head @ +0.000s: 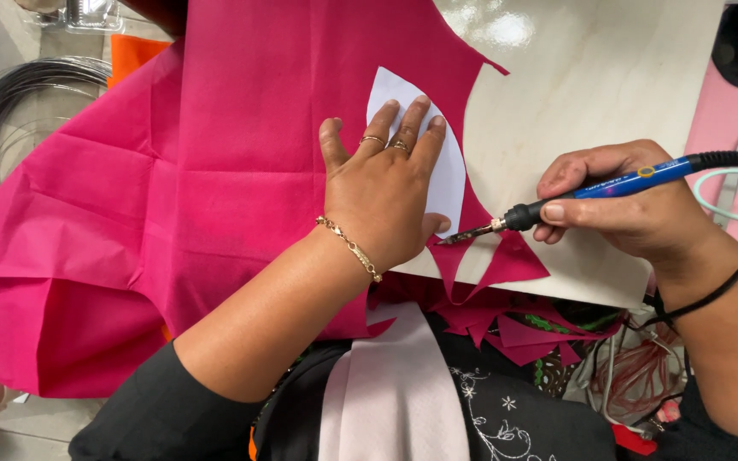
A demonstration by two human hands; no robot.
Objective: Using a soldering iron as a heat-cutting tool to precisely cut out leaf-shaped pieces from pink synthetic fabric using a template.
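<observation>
Head view: the left hand lies flat, fingers spread, pinning a white leaf-shaped template onto creased pink fabric. Just right of the template, the right hand grips a blue-handled hot cutting pen, its metal tip at the template's lower edge.

Two hands — the left hand and the right hand — one blue-handled hot tool, one white petal-shaped template, one pink fabric sheet, two rings, one gold bracelet, one coil of wire.

White paper template: lower left portion hidden under left hand. Pink fabric: cut off at top edge. Wire coil: partly under fabric. Scissors: handles out of view. Soldering iron: cord exits right.
</observation>
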